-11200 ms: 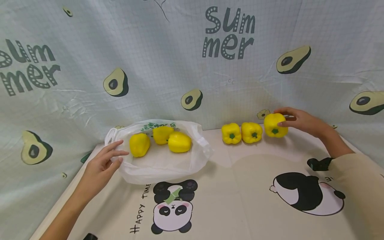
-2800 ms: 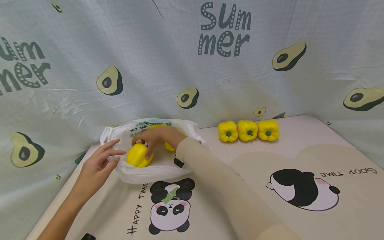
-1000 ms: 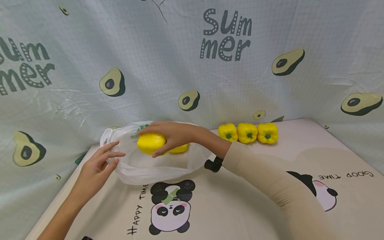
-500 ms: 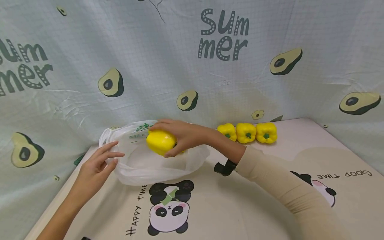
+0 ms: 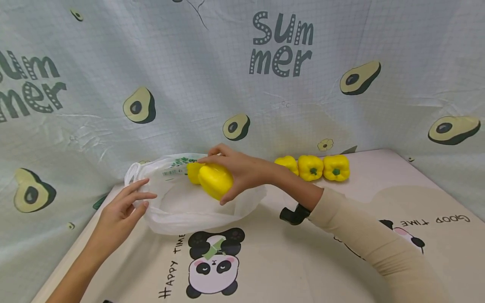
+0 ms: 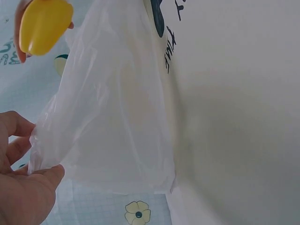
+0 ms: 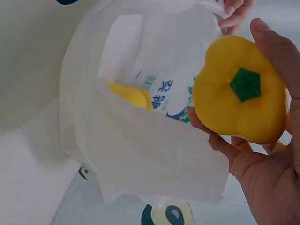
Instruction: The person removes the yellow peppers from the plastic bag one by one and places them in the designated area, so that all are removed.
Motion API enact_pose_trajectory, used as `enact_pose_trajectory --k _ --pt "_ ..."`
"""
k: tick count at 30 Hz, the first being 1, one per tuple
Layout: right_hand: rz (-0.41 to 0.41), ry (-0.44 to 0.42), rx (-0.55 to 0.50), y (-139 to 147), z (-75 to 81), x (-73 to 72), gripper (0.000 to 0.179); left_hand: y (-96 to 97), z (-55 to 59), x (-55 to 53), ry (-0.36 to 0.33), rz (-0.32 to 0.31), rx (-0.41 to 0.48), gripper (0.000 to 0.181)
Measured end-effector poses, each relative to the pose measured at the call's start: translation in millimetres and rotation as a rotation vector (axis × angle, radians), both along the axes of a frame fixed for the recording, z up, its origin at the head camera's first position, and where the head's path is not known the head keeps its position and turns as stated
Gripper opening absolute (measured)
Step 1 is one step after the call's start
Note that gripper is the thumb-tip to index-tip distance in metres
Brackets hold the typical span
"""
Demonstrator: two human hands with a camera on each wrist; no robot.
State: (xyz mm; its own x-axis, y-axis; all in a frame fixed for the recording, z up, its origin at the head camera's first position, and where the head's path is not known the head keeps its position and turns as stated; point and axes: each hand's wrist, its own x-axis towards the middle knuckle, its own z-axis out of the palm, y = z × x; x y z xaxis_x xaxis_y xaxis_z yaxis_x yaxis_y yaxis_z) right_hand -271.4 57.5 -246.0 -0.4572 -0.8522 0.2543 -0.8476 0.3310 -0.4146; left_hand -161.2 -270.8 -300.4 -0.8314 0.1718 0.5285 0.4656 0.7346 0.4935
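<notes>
My right hand grips a yellow bell pepper above the right part of a white plastic bag. The right wrist view shows this pepper's green stem between thumb and fingers. Another yellow bell pepper lies inside the bag, partly covered by the held one; whether more lie behind is hidden. My left hand is at the bag's left rim. In the left wrist view, its thumb and fingers pinch the bag's edge.
Three yellow bell peppers stand in a row right of the bag: a left one, a middle one and a right one. Behind them hangs a printed cloth. The tabletop carries panda prints.
Earlier the right hand was at the row's rightmost pepper, then reached into the bag. Over the last second it has moved right with a pepper from the bag. The left hand has stayed put.
</notes>
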Motion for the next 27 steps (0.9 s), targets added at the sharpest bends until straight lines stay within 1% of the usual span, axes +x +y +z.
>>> enact_pose_trajectory --k 10,15,19,22,27 --pt "-0.056 0.0 -0.109 14.9 4.1 1.7 0.097 1.0 1.2 0.3 0.002 0.005 -0.005 0.019" --pt "-0.046 0.009 -0.185 25.3 6.0 2.3 0.096 -0.2 1.1 0.3 -0.019 0.006 0.006 0.018" --pt "-0.027 0.011 -0.242 34.9 5.8 2.6 0.095 0.3 1.6 0.3 -0.01 0.007 0.002 0.019" --pt "-0.048 -0.014 -0.26 41.9 5.9 5.2 0.095 1.2 2.1 0.1 0.001 0.007 -0.003 0.019" --pt "-0.106 -0.113 -0.278 53.7 7.3 11.7 0.097 1.5 3.0 0.2 -0.007 0.013 -0.006 0.018"
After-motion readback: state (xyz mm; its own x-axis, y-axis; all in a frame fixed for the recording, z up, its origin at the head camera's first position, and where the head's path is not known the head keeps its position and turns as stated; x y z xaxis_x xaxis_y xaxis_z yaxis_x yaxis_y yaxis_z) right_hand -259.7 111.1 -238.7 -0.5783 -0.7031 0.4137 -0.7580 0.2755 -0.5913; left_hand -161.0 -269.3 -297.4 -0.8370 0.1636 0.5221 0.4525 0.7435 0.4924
